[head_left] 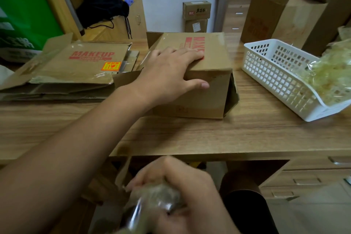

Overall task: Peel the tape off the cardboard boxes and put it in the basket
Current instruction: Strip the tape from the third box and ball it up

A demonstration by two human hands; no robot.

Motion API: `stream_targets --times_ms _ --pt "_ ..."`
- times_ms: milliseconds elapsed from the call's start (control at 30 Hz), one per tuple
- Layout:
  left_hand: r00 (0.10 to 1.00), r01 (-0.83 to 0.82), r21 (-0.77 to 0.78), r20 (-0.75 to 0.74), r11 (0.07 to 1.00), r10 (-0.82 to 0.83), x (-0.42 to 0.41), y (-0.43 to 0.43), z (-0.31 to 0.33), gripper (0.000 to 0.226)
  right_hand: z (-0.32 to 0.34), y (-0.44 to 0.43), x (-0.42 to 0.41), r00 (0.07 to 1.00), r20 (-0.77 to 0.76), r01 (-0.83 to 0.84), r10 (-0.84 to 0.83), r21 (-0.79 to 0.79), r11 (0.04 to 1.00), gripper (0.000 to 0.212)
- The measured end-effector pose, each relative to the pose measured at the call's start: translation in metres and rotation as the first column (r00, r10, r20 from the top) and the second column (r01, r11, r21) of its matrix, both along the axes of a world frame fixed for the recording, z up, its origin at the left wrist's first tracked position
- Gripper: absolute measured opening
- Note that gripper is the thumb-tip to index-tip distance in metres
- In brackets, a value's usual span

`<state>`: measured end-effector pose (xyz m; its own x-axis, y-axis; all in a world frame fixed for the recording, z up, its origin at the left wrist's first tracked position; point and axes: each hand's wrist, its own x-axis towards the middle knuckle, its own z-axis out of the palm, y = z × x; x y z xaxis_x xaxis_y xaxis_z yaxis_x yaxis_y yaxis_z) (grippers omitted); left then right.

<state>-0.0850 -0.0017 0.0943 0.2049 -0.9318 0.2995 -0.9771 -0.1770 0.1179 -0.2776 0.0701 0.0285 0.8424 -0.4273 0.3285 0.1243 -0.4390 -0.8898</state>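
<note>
tape wad (pixel 157 197) — clear, crumpled, glossy | right hand (pixel 182 194) clutching it

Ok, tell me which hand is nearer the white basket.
Left. The left hand rests on the cardboard box just left of the white basket; the right hand is below the desk edge, clutching crumpled tape.

Blurred right hand (pixel 182 192) clutches indistinct tape wad (pixel 157 197).
</note>
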Motion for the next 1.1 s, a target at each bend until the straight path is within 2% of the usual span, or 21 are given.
stream_targets --times_ms 133,233,300,400,467,533,633,733,800,867,967,1100 --pt "0.999 0.041 -0.009 -0.018 0.999 -0.041 0.007 0.008 0.002 0.076 0.011 -0.031 -0.012 0.983 0.118 0.133 -0.142 0.081 0.988 0.025" --pt "0.992 0.085 -0.063 -0.086 0.994 -0.090 0.008 0.019 0.004 0.066 0.021 -0.061 -0.027 0.959 0.172 0.198 -0.227 0.167 0.966 0.023" --pt "0.976 0.136 -0.205 -0.138 0.969 -0.166 0.003 0.029 0.004 0.051 0.027 -0.078 -0.037 0.950 0.178 0.217 -0.255 0.206 0.954 0.018" --pt "0.949 0.155 -0.457 -0.177 0.876 -0.260 -0.009 0.046 0.000 0.031 0.033 -0.099 -0.048 0.936 0.188 0.290 -0.298 0.073 0.954 0.024" --pt "0.908 0.125 -0.514 -0.285 0.849 -0.306 -0.021 0.057 -0.005 0.032 0.034 -0.111 -0.053 0.955 0.203 0.178 -0.217 0.192 0.965 0.033" --pt "0.844 0.119 -0.485 -0.411 0.866 -0.346 -0.034 0.067 -0.012 0.034 0.032 -0.121 -0.054 0.969 0.215 0.067 -0.123 0.250 0.966 0.043" --pt "0.698 0.123 -0.350 -0.634 0.929 -0.332 -0.048 0.072 -0.021 0.030 0.031 -0.124 -0.052 0.979 0.193 0.013 -0.064 0.253 0.967 0.043" --pt "0.447 0.137 -0.325 -0.823 0.936 -0.351 -0.054 0.071 -0.023 0.027 0.037 -0.116 -0.052 0.985 0.157 0.035 -0.067 0.200 0.979 0.028" --pt "0.324 0.139 -0.345 -0.870 0.928 -0.372 -0.057 0.072 -0.023 0.030 0.041 -0.110 -0.052 0.986 0.139 0.064 -0.089 0.172 0.983 0.022" --pt "0.320 0.121 -0.364 -0.866 0.923 -0.384 -0.062 0.072 -0.024 0.028 0.045 -0.106 -0.050 0.986 0.131 0.087 -0.107 0.149 0.985 0.018" --pt "0.424 -0.006 -0.405 -0.829 0.914 -0.365 -0.068 0.070 -0.028 0.024 0.046 -0.100 -0.042 0.982 0.134 0.118 -0.132 0.113 0.987 0.020" --pt "0.447 -0.127 -0.484 -0.807 0.866 -0.386 -0.069 0.068 -0.032 0.010 0.038 -0.098 -0.037 0.982 0.158 0.074 -0.106 0.196 0.978 0.021"
